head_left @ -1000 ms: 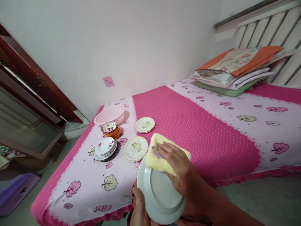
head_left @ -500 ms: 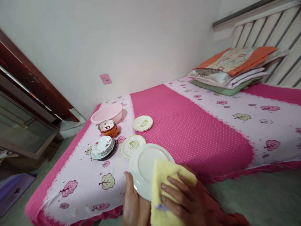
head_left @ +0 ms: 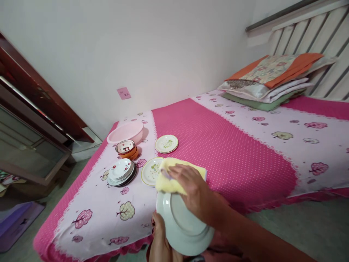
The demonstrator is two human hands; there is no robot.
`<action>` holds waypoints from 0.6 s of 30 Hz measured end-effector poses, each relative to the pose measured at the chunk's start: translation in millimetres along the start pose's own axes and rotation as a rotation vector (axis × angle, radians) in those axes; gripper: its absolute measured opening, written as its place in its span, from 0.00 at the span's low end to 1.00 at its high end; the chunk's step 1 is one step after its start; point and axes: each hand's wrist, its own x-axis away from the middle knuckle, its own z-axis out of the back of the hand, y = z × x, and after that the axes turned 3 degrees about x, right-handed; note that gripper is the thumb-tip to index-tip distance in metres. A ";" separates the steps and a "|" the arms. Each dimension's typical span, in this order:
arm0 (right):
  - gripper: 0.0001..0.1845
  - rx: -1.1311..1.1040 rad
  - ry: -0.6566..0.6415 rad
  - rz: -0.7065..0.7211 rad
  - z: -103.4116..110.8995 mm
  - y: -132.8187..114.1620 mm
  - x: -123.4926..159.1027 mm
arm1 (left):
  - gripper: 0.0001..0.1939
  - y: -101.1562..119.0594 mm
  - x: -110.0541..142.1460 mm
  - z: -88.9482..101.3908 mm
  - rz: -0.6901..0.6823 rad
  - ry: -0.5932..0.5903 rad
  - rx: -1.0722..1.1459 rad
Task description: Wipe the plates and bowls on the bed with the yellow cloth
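My left hand (head_left: 160, 243) grips the lower left edge of a pale grey-white plate (head_left: 181, 227), held tilted above the bed's near edge. Across the plate's upper part my right hand (head_left: 192, 189) presses a folded yellow cloth (head_left: 174, 180), fingers bent over it. Just beyond the cloth a small floral plate (head_left: 151, 173) lies on the bedspread, partly hidden. A second floral plate (head_left: 167, 143) lies farther back.
A stack of plates (head_left: 120, 172), orange bowls (head_left: 126, 149) and a pink basin (head_left: 125, 131) sit at the bed's left corner. The pink patterned bedspread (head_left: 223, 145) stretches right to folded bedding (head_left: 268, 82) by the headboard. A wooden-framed glass door (head_left: 29, 134) stands left.
The plate has tipped back down toward me. My right hand with the yellow cloth has slid from the plate's lower right up to its top edge.
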 end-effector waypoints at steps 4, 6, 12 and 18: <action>0.31 -0.137 0.060 -0.084 -2.6 35.1 14.0 | 0.31 9.2 -1.7 19.8 0.135 -0.130 0.161; 0.27 -0.144 0.115 -0.104 -1.7 41.7 39.6 | 0.32 19.8 -7.5 26.9 0.137 -0.205 0.193; 0.22 0.087 0.026 -0.021 13.7 18.7 111.3 | 0.29 24.2 -24.8 15.3 -0.028 -0.321 0.278; 0.15 0.283 0.175 0.272 -16.7 -11.9 98.3 | 0.32 18.4 -21.9 7.1 0.189 -0.279 0.231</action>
